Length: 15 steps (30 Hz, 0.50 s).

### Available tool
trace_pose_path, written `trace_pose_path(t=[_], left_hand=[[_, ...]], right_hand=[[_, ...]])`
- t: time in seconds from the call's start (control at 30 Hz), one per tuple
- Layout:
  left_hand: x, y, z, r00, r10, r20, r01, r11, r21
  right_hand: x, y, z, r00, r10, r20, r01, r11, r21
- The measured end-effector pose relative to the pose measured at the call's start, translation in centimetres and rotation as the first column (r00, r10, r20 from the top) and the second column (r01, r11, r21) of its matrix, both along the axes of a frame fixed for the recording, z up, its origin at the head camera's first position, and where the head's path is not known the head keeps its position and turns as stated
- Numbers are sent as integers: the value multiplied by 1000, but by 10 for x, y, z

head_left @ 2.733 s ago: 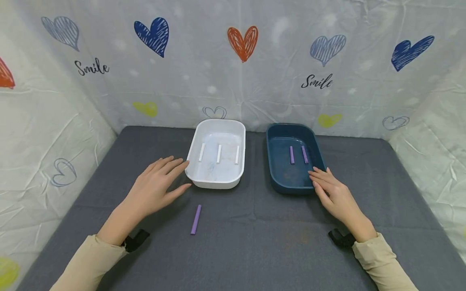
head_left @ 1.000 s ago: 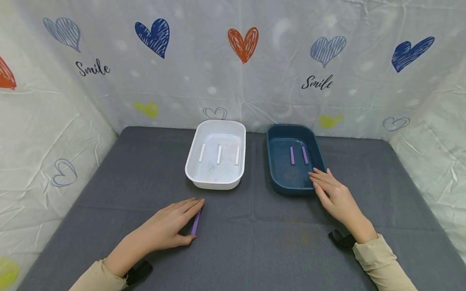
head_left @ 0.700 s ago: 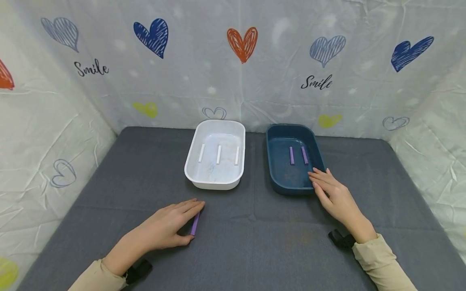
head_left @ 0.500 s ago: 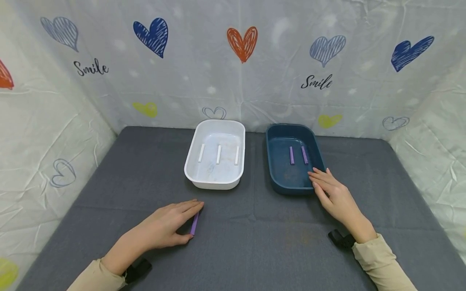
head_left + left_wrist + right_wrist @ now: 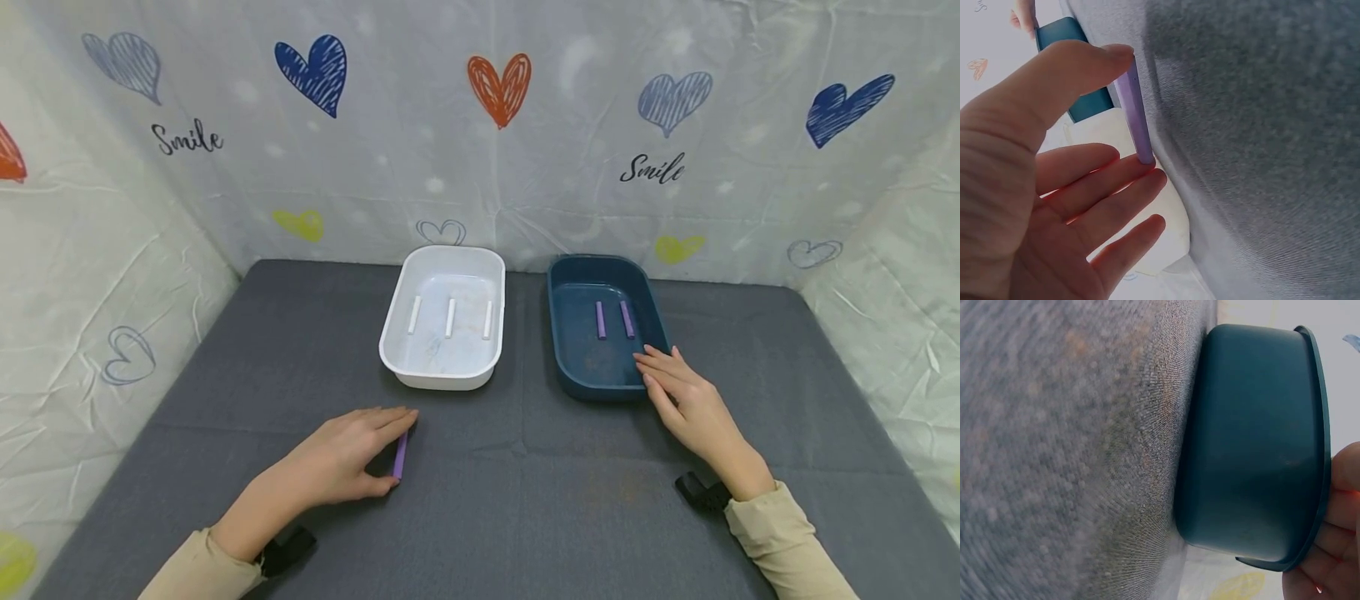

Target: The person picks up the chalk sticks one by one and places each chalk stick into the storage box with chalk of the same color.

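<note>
My left hand (image 5: 341, 458) holds a purple stick of chalk (image 5: 401, 456) by its two ends, thumb at the near end and fingertips at the far one. In the left wrist view the purple chalk (image 5: 1135, 115) spans the gap from thumb to fingers, close over the grey cloth. My right hand (image 5: 686, 400) rests its relaxed fingers on the near right rim of a dark blue tray (image 5: 600, 385). Two more purple chalks (image 5: 602, 321) lie inside that tray. From the right wrist, the tray's side (image 5: 1254, 444) shows with fingers (image 5: 1338, 544) at its rim.
Left of the blue tray stands a white tray (image 5: 442, 379) with three white chalks (image 5: 450, 318) in it. Grey cloth (image 5: 525, 517) covers the table. Behind hangs a pale curtain (image 5: 420, 158) printed with hearts.
My left hand has come from beside the white tray back to the purple chalk and taken it by the ends. Lately chalk and hand have shifted slightly away from me. The right hand stays put.
</note>
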<state>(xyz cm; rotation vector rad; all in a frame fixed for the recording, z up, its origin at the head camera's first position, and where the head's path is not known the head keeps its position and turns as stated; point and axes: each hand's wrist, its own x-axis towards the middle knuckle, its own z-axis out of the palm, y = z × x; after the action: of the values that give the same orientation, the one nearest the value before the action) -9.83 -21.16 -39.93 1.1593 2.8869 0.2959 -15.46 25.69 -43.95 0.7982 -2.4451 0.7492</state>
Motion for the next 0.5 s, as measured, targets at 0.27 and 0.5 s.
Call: trace_pose_path(t=[0.27, 0.5], left_hand=[[-2, 4, 3, 999, 0, -39, 1, 1000, 27], [1, 13, 4, 998, 24, -58, -20, 997, 69]], right_hand=[[0, 0, 1, 1000, -1, -3, 1, 1000, -3], [0, 0, 0, 1000, 0, 1, 0, 1000, -3]])
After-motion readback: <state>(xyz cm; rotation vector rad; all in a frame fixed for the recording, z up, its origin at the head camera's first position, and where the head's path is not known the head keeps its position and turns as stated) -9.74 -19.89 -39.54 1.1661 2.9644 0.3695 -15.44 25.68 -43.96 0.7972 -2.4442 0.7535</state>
